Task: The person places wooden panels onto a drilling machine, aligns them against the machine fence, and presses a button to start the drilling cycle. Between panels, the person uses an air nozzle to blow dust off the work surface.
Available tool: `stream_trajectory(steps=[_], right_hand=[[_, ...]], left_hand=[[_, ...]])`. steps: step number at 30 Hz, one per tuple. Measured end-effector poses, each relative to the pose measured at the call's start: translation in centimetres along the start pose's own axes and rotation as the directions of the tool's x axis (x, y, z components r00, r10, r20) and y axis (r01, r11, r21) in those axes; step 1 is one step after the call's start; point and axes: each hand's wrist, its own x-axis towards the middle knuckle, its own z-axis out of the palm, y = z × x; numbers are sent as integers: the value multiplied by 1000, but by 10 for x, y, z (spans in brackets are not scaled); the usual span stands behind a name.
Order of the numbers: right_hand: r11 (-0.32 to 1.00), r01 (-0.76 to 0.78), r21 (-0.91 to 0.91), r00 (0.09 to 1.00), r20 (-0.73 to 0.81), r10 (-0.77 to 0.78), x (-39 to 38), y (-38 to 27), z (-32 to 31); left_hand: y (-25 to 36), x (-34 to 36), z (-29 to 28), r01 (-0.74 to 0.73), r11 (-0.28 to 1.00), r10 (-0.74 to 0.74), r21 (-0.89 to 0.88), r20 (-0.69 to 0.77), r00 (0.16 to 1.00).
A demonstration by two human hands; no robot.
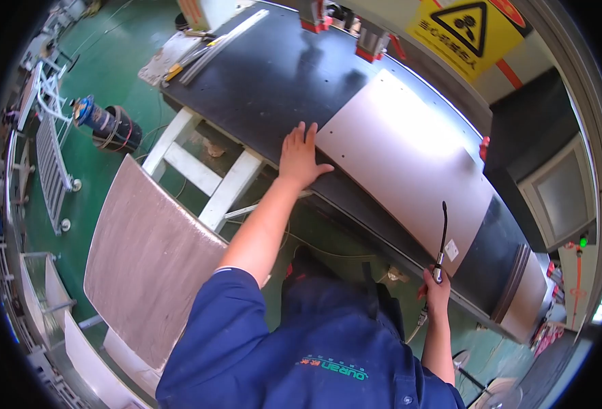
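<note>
A pale grey metal sheet (410,157) lies flat on the black machine table (273,75). My left hand (301,158) rests palm down on the black table with fingers apart, its thumb touching the sheet's left edge. My right hand (437,292) is closed around the handle of an air blow gun (441,238) whose thin black nozzle points up over the sheet's near edge, next to a small white label. A hose trails down from the handle.
A stack of similar sheets (147,266) sits at my lower left. A control screen (560,194) stands at the right, a yellow warning sign (468,27) behind the table. Rulers and tools (205,48) lie at the table's far left. White table legs (205,180) stand on green floor.
</note>
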Motion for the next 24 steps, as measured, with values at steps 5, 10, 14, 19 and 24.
stream_trajectory(steps=[5, 10, 14, 19, 24], right_hand=[[998, -62, -13, 997, -53, 61, -15, 14, -12], [992, -99, 73, 990, -98, 106, -12, 26, -23], [985, -110, 136, 986, -108, 125, -12, 31, -30], [978, -83, 190, 989, -105, 104, -8, 48, -43], [986, -123, 117, 982, -131, 138, -2, 50, -64]], left_hand=[[18, 6, 5, -170, 976, 185, -138, 108, 977], [52, -5, 20, -173, 978, 192, -119, 175, 966], [88, -13, 46, -290, 950, 290, -119, -21, 957], [121, 2, 80, -344, 935, 333, -86, -118, 936], [160, 13, 99, -362, 931, 357, -50, -96, 929]])
